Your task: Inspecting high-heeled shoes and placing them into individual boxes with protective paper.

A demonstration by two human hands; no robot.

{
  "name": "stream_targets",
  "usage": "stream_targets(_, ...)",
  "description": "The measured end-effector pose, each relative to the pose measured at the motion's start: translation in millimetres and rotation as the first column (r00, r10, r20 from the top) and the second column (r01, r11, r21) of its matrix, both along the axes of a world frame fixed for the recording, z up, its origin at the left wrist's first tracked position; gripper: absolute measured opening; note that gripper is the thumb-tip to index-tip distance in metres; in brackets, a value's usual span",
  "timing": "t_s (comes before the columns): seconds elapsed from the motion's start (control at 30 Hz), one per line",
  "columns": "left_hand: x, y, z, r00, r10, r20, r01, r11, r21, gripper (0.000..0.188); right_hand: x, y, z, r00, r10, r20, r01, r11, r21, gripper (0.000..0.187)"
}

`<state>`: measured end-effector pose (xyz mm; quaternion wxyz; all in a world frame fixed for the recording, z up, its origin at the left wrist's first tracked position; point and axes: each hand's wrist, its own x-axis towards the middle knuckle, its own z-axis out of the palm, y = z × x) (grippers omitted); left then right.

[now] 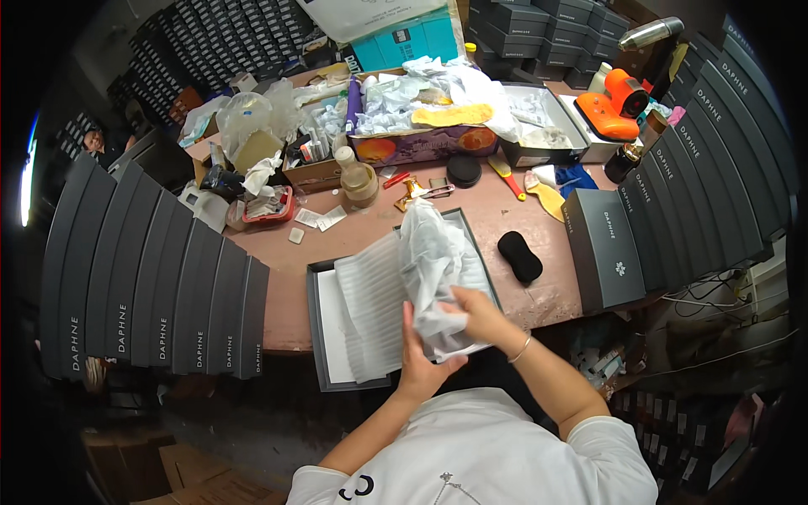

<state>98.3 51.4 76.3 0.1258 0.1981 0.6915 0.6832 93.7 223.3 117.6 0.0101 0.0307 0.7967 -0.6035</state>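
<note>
A bundle wrapped in crumpled white tissue paper point(427, 261) is held over an open dark grey shoe box point(321, 313). My right hand point(481, 318) grips its near right side with curled fingers. From the lower left, my left hand point(421, 362) supports the near end, thumb and fingers on either side of it. What the paper wraps is hidden. A ribbed white foam sheet point(366, 295) lies in the box and covers part of its white inside. Just right of the box rests a black shoe-shine sponge point(520, 257).
Tall stacks of dark grey shoe boxes flank the table at left point(143, 269) and right point(699, 160). Behind are a carton point(421, 150) heaped with tissue paper, a pump bottle point(358, 181), a round black tin point(464, 171) and a red-and-yellow brush point(507, 177). A person point(105, 147) is at far left.
</note>
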Motion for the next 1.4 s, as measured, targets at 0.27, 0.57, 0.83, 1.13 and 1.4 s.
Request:
stream_targets(0.27, -41.0, -31.1, -7.1, 0.885, 0.202, 0.42, -0.356, 0.875, 0.329, 0.016, -8.9, -1.2, 51.2, 0.781, -0.031, -0.624, 0.408, 0.782, 0.472, 0.022)
stream_targets(0.57, -74.5, -67.8, -41.4, 0.678, 0.009, 0.735, -0.387, 0.855, 0.346, 0.066, 28.3, -68.7, 15.7, 0.921, 0.14, -0.364, -0.093, 0.985, 0.144, 0.03)
stream_targets(0.83, -98.0, -108.0, -21.5, 0.697, -0.098, 0.711, -0.125, 0.959, 0.255, 0.063, 13.3, 19.3, 40.3, 0.92, 0.353, -0.169, -0.146, 0.711, 0.687, 0.05)
stream_targets(1.13, -101.7, -113.4, 75.7, 0.748, 0.663, 0.026, -0.607, 0.667, 0.432, 0.045, 25.8, 73.5, -4.4, 0.881, -0.473, 0.008, 0.465, 0.869, 0.172, 0.032)
stream_targets(1.4, -148.5, -98.5, -8.3, 0.759, 0.179, -0.626, -0.416, 0.873, -0.255, 0.068, 29.5, 84.8, 33.4, 0.981, -0.142, 0.129, 0.149, 0.988, -0.05, 0.027)
